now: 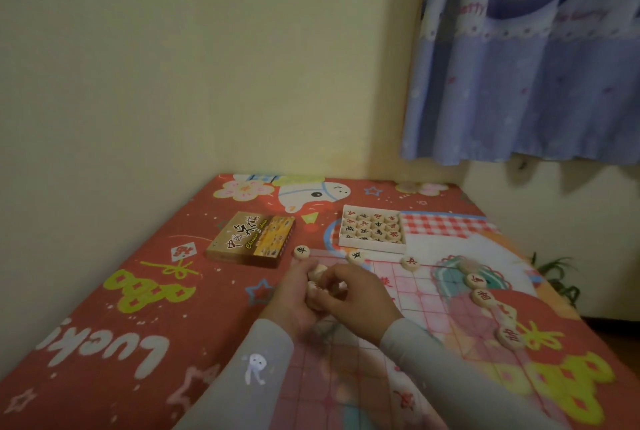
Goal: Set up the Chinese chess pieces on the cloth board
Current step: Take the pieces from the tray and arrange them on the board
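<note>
A thin pink cloth board (pixel 420 301) with a red grid lies on the bed. My left hand (pixel 298 301) is shut on a small stack of round wooden pieces (pixel 317 273). My right hand (pixel 353 294) is pinching at that stack from the right. Loose pieces lie along the board's far edge (pixel 301 251), (pixel 355 256), (pixel 410 263). More pieces run down its right edge (pixel 475 279), (pixel 483 298), (pixel 510 337). A white tray (pixel 372 246) behind the board holds several more pieces.
The brown game box lid (pixel 252 239) lies left of the tray. A red patterned sheet (pixel 114 311) covers the bed. Walls close the far and left sides, a blue curtain (pixel 530 58) hangs at the right, and a small plant (pixel 557 277) stands beyond the bed's right edge.
</note>
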`<state>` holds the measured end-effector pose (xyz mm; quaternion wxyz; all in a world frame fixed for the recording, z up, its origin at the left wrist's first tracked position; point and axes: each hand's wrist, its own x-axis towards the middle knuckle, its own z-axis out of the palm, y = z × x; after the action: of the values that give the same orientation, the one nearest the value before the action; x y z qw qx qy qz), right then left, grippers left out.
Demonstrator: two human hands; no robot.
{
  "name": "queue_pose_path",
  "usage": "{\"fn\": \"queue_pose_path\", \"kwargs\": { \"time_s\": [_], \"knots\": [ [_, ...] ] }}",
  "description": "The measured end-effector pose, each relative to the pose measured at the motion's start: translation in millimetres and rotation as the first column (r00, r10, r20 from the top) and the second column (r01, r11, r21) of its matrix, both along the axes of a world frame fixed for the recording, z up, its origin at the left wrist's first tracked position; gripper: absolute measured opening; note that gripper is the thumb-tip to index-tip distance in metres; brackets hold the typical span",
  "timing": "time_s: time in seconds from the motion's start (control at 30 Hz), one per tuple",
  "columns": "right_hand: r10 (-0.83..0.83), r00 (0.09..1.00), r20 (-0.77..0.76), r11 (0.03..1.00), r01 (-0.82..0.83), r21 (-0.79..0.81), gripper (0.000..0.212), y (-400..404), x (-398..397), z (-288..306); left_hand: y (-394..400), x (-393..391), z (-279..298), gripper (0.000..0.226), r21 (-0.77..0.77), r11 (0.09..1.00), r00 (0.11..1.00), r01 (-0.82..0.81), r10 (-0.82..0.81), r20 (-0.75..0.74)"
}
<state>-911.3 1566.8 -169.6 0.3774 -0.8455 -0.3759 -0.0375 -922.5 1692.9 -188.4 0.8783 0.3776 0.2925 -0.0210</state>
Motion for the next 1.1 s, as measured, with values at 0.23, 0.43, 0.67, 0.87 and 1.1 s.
{"fn": "queue_pose_path", "kwargs": {
  "time_s": [0.23, 0.43, 0.67, 0.87, 1.1],
  "knots": [
    [-0.069, 0.979, -0.191, 0.987, 0.095, 0.133, 0.013, -41, 5, -4, -36, 9, 0, 0.031, -0.025, 0.997, 0.997, 0.075, -0.074, 0.013],
    [-0.293, 0.938, -0.187, 0.919, 0.33, 0.216, 0.008, -96, 33, -16, -47, 21, -3, 0.023, -0.138, 0.987, 0.994, 0.081, -0.071, 0.08],
    [-0.381, 0.907, -0.18, 0.899, 0.409, 0.155, 0.005, -141, 35, -31, -47, 29, -3, 0.019, -0.115, 0.991, 0.995, 0.07, -0.061, 0.076],
    [-0.305, 0.939, -0.158, 0.946, 0.318, 0.06, 0.007, -141, 30, -41, -35, 20, 17, 0.021, -0.099, 0.994, 0.995, 0.043, -0.033, 0.098],
    [-0.228, 0.963, -0.146, 0.974, 0.223, -0.05, 0.013, -153, 32, -49, -22, 14, 29, 0.028, -0.065, 0.998, 0.995, -0.023, 0.029, 0.093]
  ]
}}
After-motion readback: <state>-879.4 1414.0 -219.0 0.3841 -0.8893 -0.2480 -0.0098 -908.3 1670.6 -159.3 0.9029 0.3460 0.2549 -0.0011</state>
